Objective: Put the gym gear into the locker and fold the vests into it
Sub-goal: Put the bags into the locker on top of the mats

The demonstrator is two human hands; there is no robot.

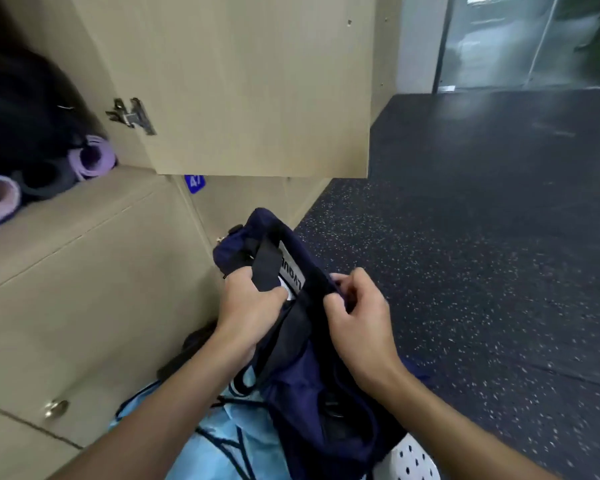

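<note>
Locker (84,216) open at far left, purple mat rolls (96,157) and dark gear inside, door (243,84) swung out. My left hand (248,306) has its fingers closed on the navy bag (312,375) strap; right hand (357,320) pinches the bag's top edge. Bag is in front of the lockers, above a light blue vest (222,441). Speckled floor (482,271) at right.

Bag (302,341): matt navy cloth. Locker door (243,81): smooth pale wood-look laminate, metal hinge (132,116). Floor (482,271): speckled rubbery, matt.
</note>
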